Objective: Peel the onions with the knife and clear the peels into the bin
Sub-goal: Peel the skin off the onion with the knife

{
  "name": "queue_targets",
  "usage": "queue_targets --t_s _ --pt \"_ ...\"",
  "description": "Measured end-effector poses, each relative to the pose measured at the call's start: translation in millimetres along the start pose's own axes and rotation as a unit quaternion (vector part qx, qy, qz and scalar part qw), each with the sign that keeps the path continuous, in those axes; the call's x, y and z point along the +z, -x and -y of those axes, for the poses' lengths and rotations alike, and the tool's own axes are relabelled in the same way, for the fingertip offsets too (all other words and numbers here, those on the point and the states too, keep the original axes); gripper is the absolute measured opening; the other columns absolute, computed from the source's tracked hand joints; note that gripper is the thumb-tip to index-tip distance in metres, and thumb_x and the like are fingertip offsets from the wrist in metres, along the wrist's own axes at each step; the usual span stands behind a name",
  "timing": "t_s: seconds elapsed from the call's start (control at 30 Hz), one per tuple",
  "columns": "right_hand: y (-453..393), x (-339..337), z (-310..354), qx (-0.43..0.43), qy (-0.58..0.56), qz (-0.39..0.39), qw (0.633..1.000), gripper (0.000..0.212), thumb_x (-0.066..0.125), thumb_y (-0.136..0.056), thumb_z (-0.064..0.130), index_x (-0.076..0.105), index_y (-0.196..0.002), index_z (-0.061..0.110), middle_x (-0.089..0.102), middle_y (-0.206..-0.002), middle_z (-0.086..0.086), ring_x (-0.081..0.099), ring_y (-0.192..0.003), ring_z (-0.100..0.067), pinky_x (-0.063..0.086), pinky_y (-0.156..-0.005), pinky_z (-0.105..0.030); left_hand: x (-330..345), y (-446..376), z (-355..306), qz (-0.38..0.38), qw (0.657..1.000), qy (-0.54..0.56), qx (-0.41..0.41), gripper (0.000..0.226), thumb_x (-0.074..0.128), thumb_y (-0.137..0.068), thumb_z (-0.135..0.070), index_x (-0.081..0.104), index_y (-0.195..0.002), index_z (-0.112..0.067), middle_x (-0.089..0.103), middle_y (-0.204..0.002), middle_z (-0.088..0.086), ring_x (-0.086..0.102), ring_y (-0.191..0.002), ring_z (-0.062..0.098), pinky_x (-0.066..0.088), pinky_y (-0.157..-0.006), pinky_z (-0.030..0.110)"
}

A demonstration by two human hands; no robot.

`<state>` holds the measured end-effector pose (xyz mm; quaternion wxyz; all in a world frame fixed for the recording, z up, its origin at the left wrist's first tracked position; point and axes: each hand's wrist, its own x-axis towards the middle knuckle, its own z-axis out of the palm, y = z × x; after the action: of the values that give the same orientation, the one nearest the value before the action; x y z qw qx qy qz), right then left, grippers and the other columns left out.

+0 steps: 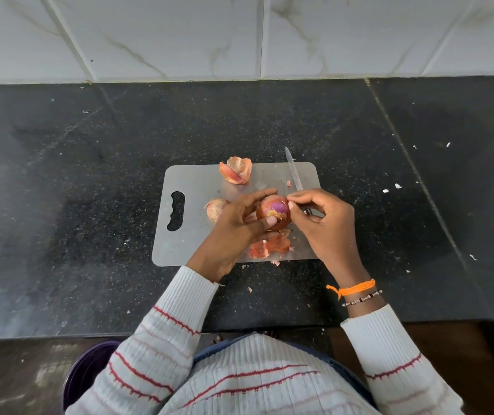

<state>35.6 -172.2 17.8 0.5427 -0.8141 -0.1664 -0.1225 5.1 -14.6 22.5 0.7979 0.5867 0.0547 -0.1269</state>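
Left hand [233, 226]: fingers curled round an onion [273, 215], thumb pressed on its near face, holding it just above the middle of the cutting board [186, 181]. The onion is partly stripped; a purple patch shows on its upper side, the remainder still in brown skin.

Right hand [326, 223]: grasping the knife [294, 172] by the handle, which is mostly hidden in the palm. The blade points away, toward the far right corner of the board, its tip passing just over the far edge. The forefinger and thumb of this hand meet at the right side of the onion, at the edge of the skin; whether they pinch a strip of skin cannot be told.

A second onion [216, 208], unpeeled, lies on the board just left of the left hand, partly hidden by it.

Peels: one large curled piece [235, 170] at the far edge of the board; a heap of peels [269, 247] at the near edge, below the held onion; small scraps lie on the black table [90, 175] near the board's near edge.

A dark purple bin [87, 375] stands on the floor at the near left, below the table edge, partly covered by the left sleeve [162, 339].

Right wrist carries an orange thread band [356, 289] and a beaded bracelet [362, 299].
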Motion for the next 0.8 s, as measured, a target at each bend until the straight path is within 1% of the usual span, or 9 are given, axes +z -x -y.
queue_targets --t_s 0.07,0.23,0.33,0.43,0.53,0.6,0.67,0.8 --pt "0.3 -1.1 -1.2 -0.004 0.000 0.006 1.000 0.007 0.068 -0.081 0.001 0.070 -0.087 0.004 0.067 -0.087 0.001 0.064 -0.088 0.000 0.054 -0.069 -0.015 0.0 0.3 0.3 -0.002 1.000 -0.003 -0.001 0.041 0.058 -0.085 0.005 0.057 -0.118 -0.020 0.056 -0.126 0.010 0.062 -0.109 0.025 0.057 -0.080 0.030" --pt "1.7 -0.2 -0.4 0.004 -0.019 0.008 1.000 0.010 0.072 -0.078 0.002 0.070 -0.088 0.006 0.066 -0.088 0.004 0.065 -0.087 -0.001 0.055 -0.072 -0.017 0.4 -0.3 0.1 -0.007 1.000 0.003 -0.008 0.039 0.057 -0.087 0.003 0.056 -0.120 -0.016 0.058 -0.124 0.012 0.062 -0.108 0.027 0.058 -0.079 0.029" --pt "0.4 -0.2 -3.8 -0.007 -0.008 0.005 1.000 0.009 0.071 -0.078 0.001 0.070 -0.086 0.004 0.067 -0.087 0.000 0.065 -0.086 -0.004 0.055 -0.072 -0.019 0.4 -0.2 -0.3 -0.009 1.000 -0.005 -0.008 0.040 0.058 -0.086 0.004 0.055 -0.122 -0.014 0.056 -0.125 0.013 0.062 -0.108 0.028 0.058 -0.079 0.029" --pt "-0.9 -1.6 -6.6 0.000 -0.012 0.004 1.000 0.009 0.069 -0.079 -0.002 0.070 -0.085 0.004 0.068 -0.086 -0.001 0.065 -0.087 -0.007 0.055 -0.070 -0.019 0.3 -0.9 0.6 -0.011 1.000 -0.008 -0.008 0.043 0.059 -0.085 0.005 0.055 -0.124 -0.012 0.055 -0.127 0.013 0.062 -0.109 0.030 0.058 -0.079 0.031" --pt "-1.0 -1.4 -6.6 0.013 -0.033 0.017 0.999 0.011 0.070 -0.078 -0.001 0.070 -0.087 0.006 0.067 -0.087 0.003 0.065 -0.088 -0.005 0.054 -0.071 -0.016 -0.1 -1.3 0.8 -0.013 1.000 -0.007 -0.009 0.043 0.059 -0.085 0.005 0.054 -0.124 -0.012 0.055 -0.127 0.014 0.062 -0.109 0.029 0.058 -0.079 0.031" --pt "-0.4 -0.3 -6.8 0.024 -0.044 0.019 0.999 0.010 0.072 -0.078 0.001 0.070 -0.086 0.006 0.067 -0.088 0.005 0.066 -0.087 -0.005 0.055 -0.072 -0.019 -0.2 -1.3 1.5 -0.013 1.000 -0.007 -0.005 0.042 0.059 -0.085 0.004 0.055 -0.124 -0.012 0.056 -0.126 0.014 0.062 -0.109 0.030 0.058 -0.079 0.031" --pt "-0.2 0.6 -8.0 0.024 -0.039 0.017 0.999 0.009 0.072 -0.077 0.002 0.071 -0.085 0.005 0.067 -0.087 0.003 0.066 -0.086 -0.005 0.056 -0.073 -0.021 0.0 -1.6 2.6 -0.015 1.000 -0.016 -0.001 0.042 0.060 -0.085 0.003 0.055 -0.123 -0.013 0.057 -0.125 0.014 0.061 -0.109 0.031 0.058 -0.080 0.033" --pt "-1.0 -0.3 -10.8 0.016 -0.025 0.015 0.999 0.007 0.072 -0.077 -0.001 0.071 -0.083 0.002 0.068 -0.084 -0.001 0.065 -0.083 -0.004 0.054 -0.073 -0.018 0.3 -2.4 2.7 -0.021 0.999 -0.036 -0.002 0.042 0.061 -0.084 0.003 0.056 -0.122 -0.014 0.056 -0.125 0.013 0.061 -0.110 0.029 0.058 -0.081 0.035"
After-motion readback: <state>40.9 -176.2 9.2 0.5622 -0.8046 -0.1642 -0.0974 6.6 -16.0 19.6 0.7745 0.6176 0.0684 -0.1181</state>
